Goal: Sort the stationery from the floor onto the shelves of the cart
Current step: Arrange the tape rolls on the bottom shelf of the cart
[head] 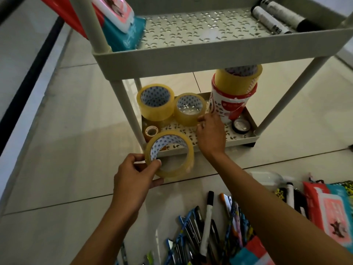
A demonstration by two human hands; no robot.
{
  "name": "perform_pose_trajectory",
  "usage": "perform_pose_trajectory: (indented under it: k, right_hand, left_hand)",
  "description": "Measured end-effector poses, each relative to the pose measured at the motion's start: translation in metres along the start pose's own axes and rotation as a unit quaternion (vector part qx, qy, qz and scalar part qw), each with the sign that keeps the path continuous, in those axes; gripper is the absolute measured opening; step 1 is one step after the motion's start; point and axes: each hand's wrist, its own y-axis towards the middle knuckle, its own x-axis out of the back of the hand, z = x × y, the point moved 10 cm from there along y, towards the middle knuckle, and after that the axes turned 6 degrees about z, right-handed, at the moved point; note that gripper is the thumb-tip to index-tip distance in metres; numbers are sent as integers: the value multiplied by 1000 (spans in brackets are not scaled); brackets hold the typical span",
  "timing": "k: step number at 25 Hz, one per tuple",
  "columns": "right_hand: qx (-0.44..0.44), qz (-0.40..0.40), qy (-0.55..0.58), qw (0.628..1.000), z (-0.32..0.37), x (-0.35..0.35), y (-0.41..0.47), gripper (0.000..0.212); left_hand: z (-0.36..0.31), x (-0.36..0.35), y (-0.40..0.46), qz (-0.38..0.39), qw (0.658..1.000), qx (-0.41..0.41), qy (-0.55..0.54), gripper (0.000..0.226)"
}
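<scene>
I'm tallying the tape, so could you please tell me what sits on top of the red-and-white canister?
One tape roll sits on the canister; the upper shelf hides its top.

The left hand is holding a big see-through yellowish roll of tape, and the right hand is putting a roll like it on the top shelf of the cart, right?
Not quite. The head view shows the right hand at a see-through yellowish roll of tape on the bottom shelf of the grey plastic cart, not the top. The left hand does hold a similar roll.
</scene>
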Motion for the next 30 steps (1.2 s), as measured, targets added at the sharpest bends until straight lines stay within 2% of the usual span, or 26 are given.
perform_pose_trajectory:
  k: [2,4,6,8,10,11,13,14,16,18,20,23,27,30]
  right_hand:
    - [7,38,18,999,-2,-8,0,29]
    - [-4,71,115,991,-4,-7,0,32]
    - [-21,126,271,954,-4,1,-11,36]
    - [29,231,369,900,7,8,-35,58]
    - [113,325,299,890,24,10,-69,84]
    - [158,323,226,905,27,10,-79,92]
    - [223,233,126,938,31,16,-81,88]
    - [228,188,119,948,29,22,-76,80]
    - [192,131,144,962,22,31,-64,69]
    - [139,80,164,973,11,38,-49,63]
    - [122,18,131,984,10,43,-33,65]
    - [120,-35,77,989,19,39,-10,69]
    - [107,-78,47,990,28,26,-1,65]
    - [104,-107,45,988,28,17,1,78]
  left_hand:
    - [-1,-4,2,1,1000,3,-4,29]
    - [-2,-9,3,2,1000,11,-16,30]
    - [-4,-14,6,6,999,14,-33,31]
    - [-6,-18,9,6,999,15,-48,32]
    - [-11,-22,12,5,999,11,-47,32]
    - [-15,-25,13,4,999,6,-42,33]
    - [-24,-31,14,7,999,-7,-42,34]
    - [-27,-33,14,10,999,-15,-45,36]
    - [-30,-27,13,-8,999,-18,-25,43]
    - [-27,-5,15,-80,996,-19,43,47]
    - [-25,13,21,-141,985,-21,98,54]
    - [-23,8,39,-92,985,-21,147,63]
    - [-17,1,51,-50,977,-37,205,39]
    - [-14,1,56,-52,972,-45,226,34]
